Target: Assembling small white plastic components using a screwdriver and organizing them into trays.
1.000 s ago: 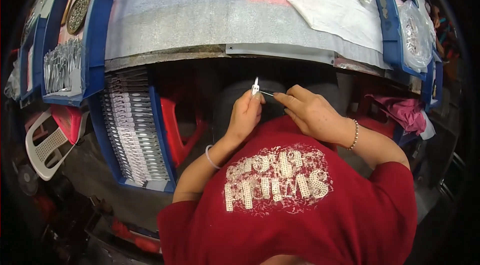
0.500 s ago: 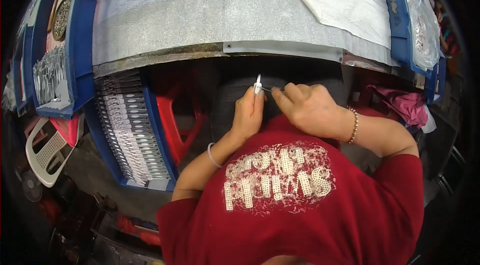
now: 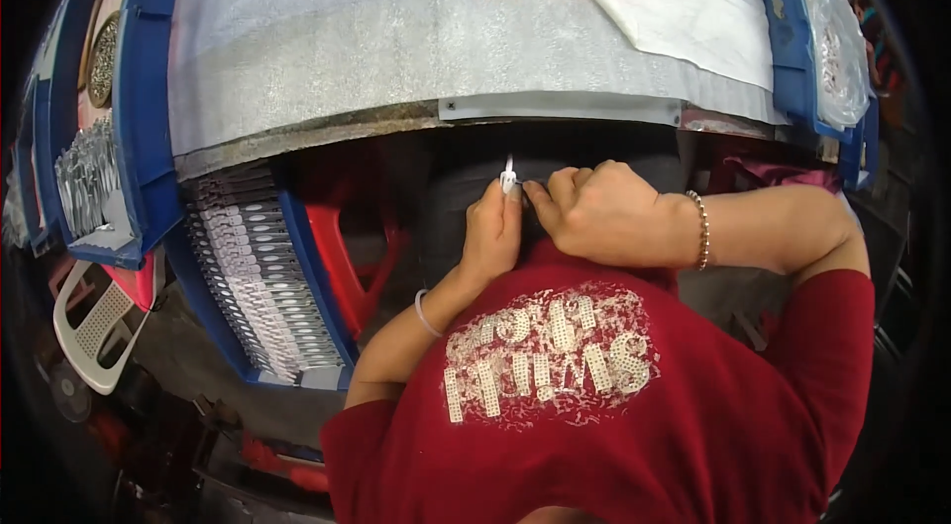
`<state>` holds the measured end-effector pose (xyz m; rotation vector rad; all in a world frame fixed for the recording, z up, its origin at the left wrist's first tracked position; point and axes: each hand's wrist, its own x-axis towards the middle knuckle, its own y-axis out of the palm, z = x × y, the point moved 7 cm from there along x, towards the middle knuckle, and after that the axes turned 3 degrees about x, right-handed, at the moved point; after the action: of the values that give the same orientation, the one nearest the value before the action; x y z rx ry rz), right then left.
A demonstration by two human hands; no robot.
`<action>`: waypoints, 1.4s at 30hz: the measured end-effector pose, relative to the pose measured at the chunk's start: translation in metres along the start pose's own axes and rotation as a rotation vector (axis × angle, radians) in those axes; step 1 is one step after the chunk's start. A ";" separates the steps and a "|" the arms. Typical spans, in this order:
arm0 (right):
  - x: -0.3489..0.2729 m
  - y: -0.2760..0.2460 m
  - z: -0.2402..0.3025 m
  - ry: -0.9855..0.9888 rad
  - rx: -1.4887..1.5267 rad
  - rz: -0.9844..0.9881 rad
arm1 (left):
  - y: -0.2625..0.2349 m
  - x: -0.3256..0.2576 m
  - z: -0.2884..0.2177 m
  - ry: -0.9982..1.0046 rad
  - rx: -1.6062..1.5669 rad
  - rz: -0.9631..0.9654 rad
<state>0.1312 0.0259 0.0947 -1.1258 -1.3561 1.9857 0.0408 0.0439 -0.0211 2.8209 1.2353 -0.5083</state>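
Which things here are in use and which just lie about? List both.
In use: small white piece, pinched between left hand and right hand.

Lying about: blue tray of silver strips, white plastic stool, white sheet, grey foam mat.

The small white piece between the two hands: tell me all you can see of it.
The small white piece is a slim, pale sliver, glossy like plastic or metal, too small to tell which. It stands roughly upright, its top poking above the fingertips. The left hand pinches its lower end and the right hand meets it from the side. It sits just below the grey-covered table edge, over dark cloth.
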 end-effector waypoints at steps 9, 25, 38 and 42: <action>0.011 0.015 -0.033 0.226 0.453 -0.025 | -0.005 0.009 0.001 0.079 0.097 -0.036; -0.050 -0.004 -0.022 0.430 0.703 -0.458 | -0.015 -0.016 -0.038 -0.242 -0.479 0.248; -0.007 0.068 0.000 0.501 1.860 -0.201 | -0.017 -0.011 -0.051 -0.364 -0.418 0.227; -0.006 0.071 -0.002 0.481 1.877 -0.214 | -0.023 -0.008 -0.085 0.089 0.129 0.072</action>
<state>0.1400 -0.0055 0.0310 -0.3257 0.7141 1.5946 0.0430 0.0666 0.0646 3.0139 1.1494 -0.4811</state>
